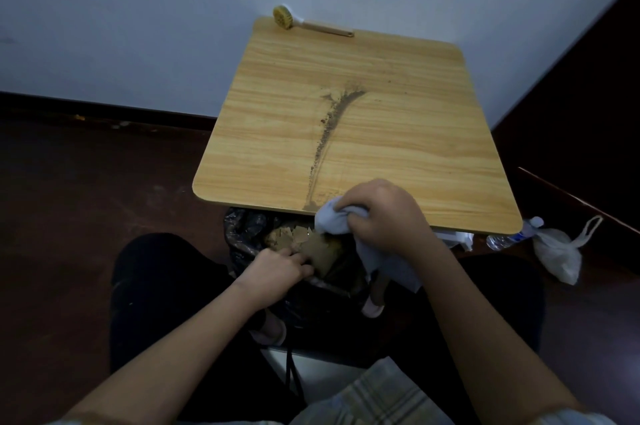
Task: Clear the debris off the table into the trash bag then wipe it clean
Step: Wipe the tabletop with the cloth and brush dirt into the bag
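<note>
Head view: the dim room makes the contents of the black trash bag hard to read, beyond brownish lumps under the bench edge. The right hand grips a pale cloth at the bench's near edge. The left hand has its fingers curled on the bag's rim. A debris streak runs down the bench middle. A brush lies at the far edge.

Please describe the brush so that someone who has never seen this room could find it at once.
Look at the wooden table standing against the pale wall. The brush lies along its far edge, at the corner away from the hands. It has a round yellow head and a light handle; nothing else lies at that edge.
</note>
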Available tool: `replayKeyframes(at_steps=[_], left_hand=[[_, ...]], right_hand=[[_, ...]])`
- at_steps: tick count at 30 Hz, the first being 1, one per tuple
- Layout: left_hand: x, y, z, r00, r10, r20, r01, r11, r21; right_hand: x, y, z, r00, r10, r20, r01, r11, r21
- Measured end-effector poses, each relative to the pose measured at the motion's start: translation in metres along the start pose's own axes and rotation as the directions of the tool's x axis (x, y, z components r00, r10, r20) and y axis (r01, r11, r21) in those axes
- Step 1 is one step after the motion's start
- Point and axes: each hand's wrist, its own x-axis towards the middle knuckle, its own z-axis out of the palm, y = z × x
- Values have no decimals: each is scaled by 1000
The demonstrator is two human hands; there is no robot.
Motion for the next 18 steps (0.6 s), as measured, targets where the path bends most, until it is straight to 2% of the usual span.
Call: replayKeyframes(at_steps=[4,9,15,18], left_hand=[[4,-3,-4,1000,-18,8,18,1000,-7],[7,-5,-6,1000,-10,10,10,1000,0],[13,-8,-5,1000,-16,12,16,1000,-8],[16,-9,-1,1000,-18,11,18,1000,-14]], right_hand=[[15,11,-15,988,74,-137,-73,997,13],[36,41,-13,927,244,-285,-250,968,16],[60,78,0,812,430,-396,-408,902,142],[71,94,10,771,523,-363,-487,852,192]])
